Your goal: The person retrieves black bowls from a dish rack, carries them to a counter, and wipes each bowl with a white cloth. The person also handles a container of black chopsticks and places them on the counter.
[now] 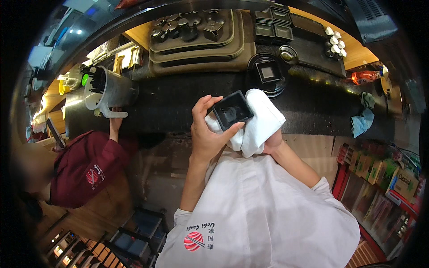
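Observation:
My left hand [207,130] grips a small black square dish [232,110] by its edges, its hollow side facing me. A folded white cloth [263,120] is bunched against the dish's right side and passes behind it. My right hand [274,142] holds the cloth from below, most of its fingers hidden under the fabric. Just beyond the cloth, on the black counter [181,97], a square black dish [268,71] rests on a stack of round black plates [249,75].
Stacked brown trays [197,59] carry dark teapots [187,30]. Several square dishes [264,30] are stacked at the back. At left, a person in a maroon top [97,167] has a hand by a clear plastic pitcher [122,87]. Blue cloths [362,120] lie right.

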`<state>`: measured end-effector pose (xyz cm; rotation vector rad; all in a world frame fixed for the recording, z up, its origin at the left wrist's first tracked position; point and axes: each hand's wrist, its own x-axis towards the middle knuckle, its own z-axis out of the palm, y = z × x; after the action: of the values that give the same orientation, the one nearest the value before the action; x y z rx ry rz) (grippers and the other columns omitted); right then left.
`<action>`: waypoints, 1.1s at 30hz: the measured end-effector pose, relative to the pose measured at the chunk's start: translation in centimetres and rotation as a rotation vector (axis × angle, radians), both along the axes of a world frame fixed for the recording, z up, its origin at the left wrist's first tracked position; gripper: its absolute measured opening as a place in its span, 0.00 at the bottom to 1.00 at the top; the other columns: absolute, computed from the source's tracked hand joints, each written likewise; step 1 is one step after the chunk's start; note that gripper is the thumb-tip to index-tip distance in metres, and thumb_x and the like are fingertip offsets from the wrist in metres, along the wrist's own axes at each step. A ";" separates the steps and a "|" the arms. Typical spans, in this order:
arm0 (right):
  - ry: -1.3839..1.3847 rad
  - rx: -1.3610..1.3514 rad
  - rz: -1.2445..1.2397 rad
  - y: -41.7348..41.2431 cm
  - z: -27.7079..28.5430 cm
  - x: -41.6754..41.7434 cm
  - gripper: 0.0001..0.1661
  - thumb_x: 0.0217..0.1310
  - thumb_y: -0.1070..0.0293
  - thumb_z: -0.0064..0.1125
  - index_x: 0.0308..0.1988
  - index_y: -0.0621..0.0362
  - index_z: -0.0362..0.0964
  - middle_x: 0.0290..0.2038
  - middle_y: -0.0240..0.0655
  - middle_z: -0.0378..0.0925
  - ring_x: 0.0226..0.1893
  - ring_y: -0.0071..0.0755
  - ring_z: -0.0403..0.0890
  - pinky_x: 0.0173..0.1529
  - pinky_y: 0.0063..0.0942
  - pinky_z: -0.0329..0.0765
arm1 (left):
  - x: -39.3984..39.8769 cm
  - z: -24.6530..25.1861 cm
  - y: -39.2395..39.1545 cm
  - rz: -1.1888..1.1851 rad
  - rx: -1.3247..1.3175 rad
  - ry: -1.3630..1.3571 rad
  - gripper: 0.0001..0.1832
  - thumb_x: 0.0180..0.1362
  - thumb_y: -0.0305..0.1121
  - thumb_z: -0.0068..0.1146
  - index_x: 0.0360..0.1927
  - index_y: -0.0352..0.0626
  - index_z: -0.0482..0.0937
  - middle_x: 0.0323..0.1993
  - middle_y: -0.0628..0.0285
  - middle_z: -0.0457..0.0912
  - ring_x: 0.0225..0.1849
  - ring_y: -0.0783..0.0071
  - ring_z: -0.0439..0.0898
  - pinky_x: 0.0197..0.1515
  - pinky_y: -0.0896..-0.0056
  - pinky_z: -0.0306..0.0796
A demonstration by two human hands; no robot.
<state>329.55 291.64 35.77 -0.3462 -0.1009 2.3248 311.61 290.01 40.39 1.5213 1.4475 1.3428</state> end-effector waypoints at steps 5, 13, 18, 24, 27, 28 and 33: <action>-0.346 0.123 0.017 0.3 -1.4 1.3 0.27 0.66 0.57 0.52 0.60 0.57 0.63 0.53 0.37 0.74 0.52 0.31 0.77 0.55 0.31 0.76 | -1.2 -0.6 0.4 -0.099 0.073 0.246 0.49 0.37 0.34 0.80 0.61 0.42 0.60 0.51 0.50 0.78 0.55 0.61 0.77 0.59 0.64 0.69; -0.855 0.403 0.106 1.2 0.8 -0.1 0.23 0.54 0.69 0.69 0.49 0.59 0.71 0.42 0.32 0.78 0.44 0.23 0.77 0.47 0.24 0.75 | -0.7 -2.2 -0.1 -0.419 0.111 0.205 0.54 0.32 0.33 0.79 0.65 0.40 0.59 0.54 0.51 0.75 0.56 0.53 0.75 0.60 0.59 0.68; -0.946 0.572 0.133 2.5 2.1 -0.3 0.18 0.60 0.64 0.64 0.48 0.58 0.73 0.41 0.31 0.78 0.42 0.23 0.76 0.46 0.24 0.74 | -0.1 -1.3 0.1 -0.276 0.075 0.144 0.44 0.34 0.38 0.80 0.57 0.36 0.69 0.52 0.53 0.79 0.55 0.59 0.78 0.59 0.62 0.69; -0.933 0.685 0.220 3.1 1.3 1.0 0.16 0.61 0.66 0.59 0.48 0.60 0.72 0.40 0.31 0.77 0.41 0.23 0.76 0.46 0.25 0.74 | 0.1 -1.8 0.4 -0.254 0.094 0.058 0.41 0.33 0.36 0.80 0.54 0.38 0.73 0.50 0.54 0.80 0.52 0.63 0.80 0.57 0.65 0.71; -0.988 0.636 0.290 2.5 1.8 1.5 0.19 0.58 0.66 0.59 0.50 0.60 0.71 0.40 0.31 0.77 0.41 0.24 0.76 0.46 0.25 0.74 | -0.4 -1.8 -0.4 -0.242 0.059 0.051 0.40 0.34 0.35 0.80 0.53 0.37 0.74 0.50 0.54 0.80 0.51 0.64 0.80 0.56 0.66 0.72; -0.991 0.657 0.283 2.6 2.0 1.5 0.23 0.56 0.66 0.59 0.51 0.60 0.70 0.41 0.32 0.77 0.41 0.24 0.76 0.46 0.26 0.74 | -0.4 -1.5 -0.2 -0.209 0.086 0.095 0.39 0.34 0.36 0.80 0.53 0.37 0.74 0.49 0.54 0.80 0.52 0.64 0.80 0.56 0.66 0.72; -0.773 0.394 0.128 2.6 2.4 4.1 0.23 0.63 0.58 0.59 0.51 0.64 0.73 0.45 0.35 0.78 0.45 0.27 0.77 0.50 0.27 0.74 | -2.4 -0.1 0.3 -0.022 0.184 -0.078 0.45 0.36 0.41 0.81 0.57 0.36 0.70 0.55 0.53 0.76 0.56 0.64 0.75 0.58 0.65 0.71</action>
<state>333.61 294.26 38.15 -1.0308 -0.9603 2.0979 309.20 290.34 40.31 1.5762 1.2844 1.5401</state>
